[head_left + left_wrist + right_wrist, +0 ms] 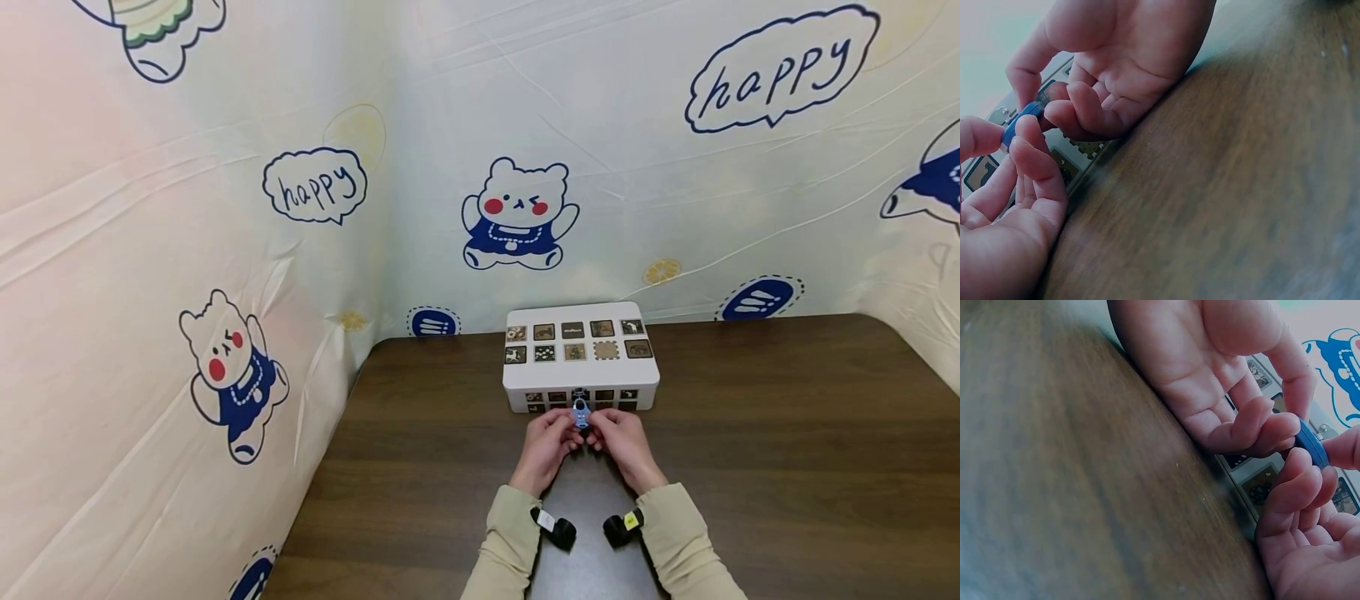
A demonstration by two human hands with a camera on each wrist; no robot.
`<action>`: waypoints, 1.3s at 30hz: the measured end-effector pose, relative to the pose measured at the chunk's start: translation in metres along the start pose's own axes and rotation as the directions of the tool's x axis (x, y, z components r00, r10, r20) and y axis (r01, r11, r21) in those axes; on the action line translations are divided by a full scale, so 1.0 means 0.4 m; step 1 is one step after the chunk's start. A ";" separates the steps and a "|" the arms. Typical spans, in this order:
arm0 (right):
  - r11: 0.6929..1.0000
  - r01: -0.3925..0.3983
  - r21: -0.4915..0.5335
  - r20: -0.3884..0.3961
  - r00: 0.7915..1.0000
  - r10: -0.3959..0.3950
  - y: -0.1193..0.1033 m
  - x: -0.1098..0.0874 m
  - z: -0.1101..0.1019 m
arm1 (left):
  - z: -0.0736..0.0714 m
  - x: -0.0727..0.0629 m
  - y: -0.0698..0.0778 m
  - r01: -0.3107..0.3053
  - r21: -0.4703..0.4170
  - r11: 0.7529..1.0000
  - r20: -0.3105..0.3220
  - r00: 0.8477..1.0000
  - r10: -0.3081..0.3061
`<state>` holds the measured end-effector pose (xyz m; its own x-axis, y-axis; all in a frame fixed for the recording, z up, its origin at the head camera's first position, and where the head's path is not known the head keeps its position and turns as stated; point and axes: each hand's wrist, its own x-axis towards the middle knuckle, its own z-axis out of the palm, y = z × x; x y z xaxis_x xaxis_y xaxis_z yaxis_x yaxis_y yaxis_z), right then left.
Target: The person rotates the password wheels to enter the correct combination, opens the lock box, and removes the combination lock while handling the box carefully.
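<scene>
A small blue padlock sits at the metal clasp on the front of a white box. My left hand pinches the padlock's left side between thumb and fingers. From the other side my right hand pinches it the same way. Both wrist views show the edge of the blue body between the fingertips of the two hands, with the other fingers curled beneath. Whether the shackle is through the clasp cannot be made out.
Small dark and tan square pictures cover the box's lid and front. It stands at the back of a brown wooden table, close to a pale curtain with cartoon bears. Another curtain side borders the table's left edge.
</scene>
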<state>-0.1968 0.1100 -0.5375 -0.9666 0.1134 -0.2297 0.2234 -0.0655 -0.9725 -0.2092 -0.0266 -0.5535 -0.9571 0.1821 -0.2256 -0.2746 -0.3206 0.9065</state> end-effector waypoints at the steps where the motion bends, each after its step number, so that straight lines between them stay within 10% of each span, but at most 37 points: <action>1: 1.000 -0.002 -0.004 0.000 1.000 0.002 0.000 0.000 0.000 | 0.000 0.000 0.000 0.002 0.000 1.000 -0.001 1.000 -0.002; 39: 0.994 -0.054 0.093 0.017 0.998 0.052 -0.009 -0.002 0.001 | 0.002 -0.001 0.002 0.012 -0.010 1.000 -0.008 1.000 -0.012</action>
<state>-0.1969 0.1098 -0.5338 -0.9557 0.0926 -0.2794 0.2622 -0.1638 -0.9510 -0.2092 -0.0263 -0.5523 -0.9544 0.1787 -0.2390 -0.2868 -0.3280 0.9001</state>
